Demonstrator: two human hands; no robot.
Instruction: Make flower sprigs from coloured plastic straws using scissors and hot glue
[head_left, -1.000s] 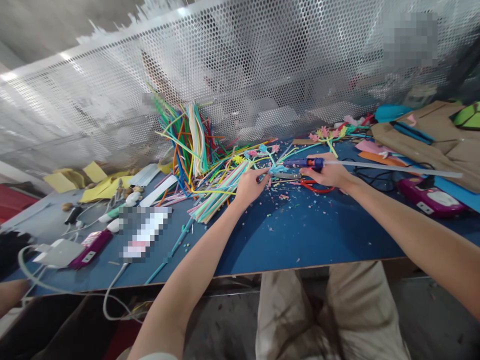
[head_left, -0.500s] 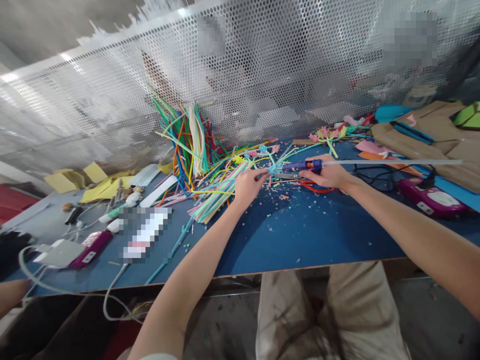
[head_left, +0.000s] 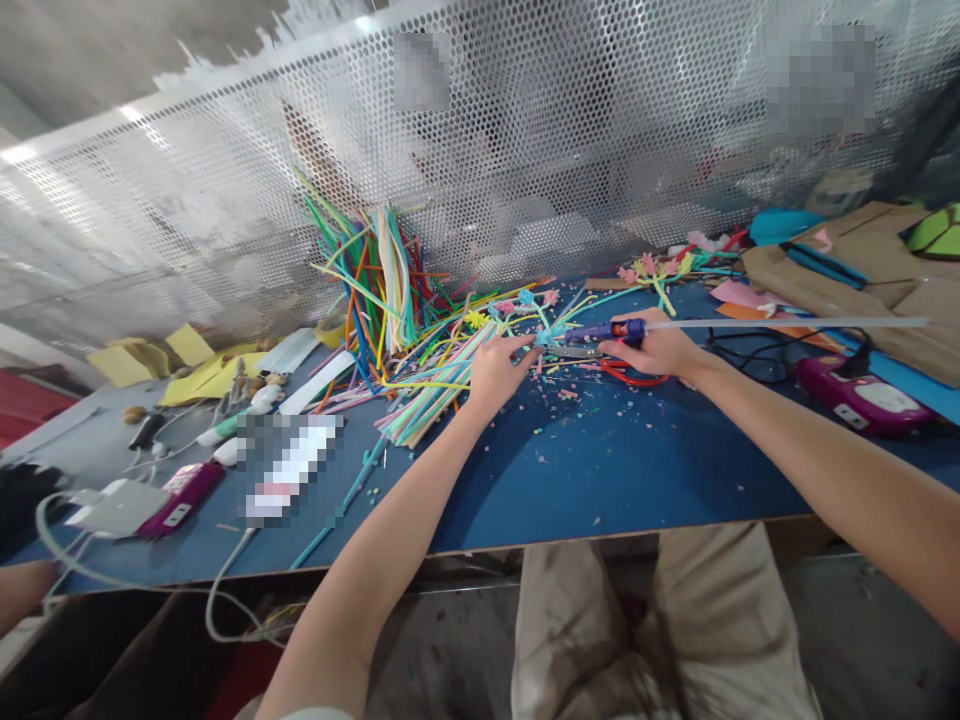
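Observation:
My right hand (head_left: 658,349) is wrapped round a purple glue gun (head_left: 604,331) with a long clear glue stick (head_left: 787,323) running out to the right. The gun's nozzle points left at a small light-blue flower piece (head_left: 545,336). My left hand (head_left: 498,372) pinches at that piece, fingers curled, resting on the blue table (head_left: 600,470). Red-handled scissors (head_left: 628,376) lie just under my right hand. A heap of coloured straws (head_left: 405,330) spreads left of and behind my left hand.
A perforated metal screen (head_left: 525,140) walls off the table's far side. A purple glue gun (head_left: 862,398) and brown cardboard (head_left: 862,275) lie at the right. Another purple device (head_left: 180,492), cables and yellow paper (head_left: 195,375) sit at the left. Small scraps litter the table.
The glue gun's rear and stick have lifted slightly, and its nozzle has come closer to the blue flower piece. My left hand's fingers have shifted a little at the piece.

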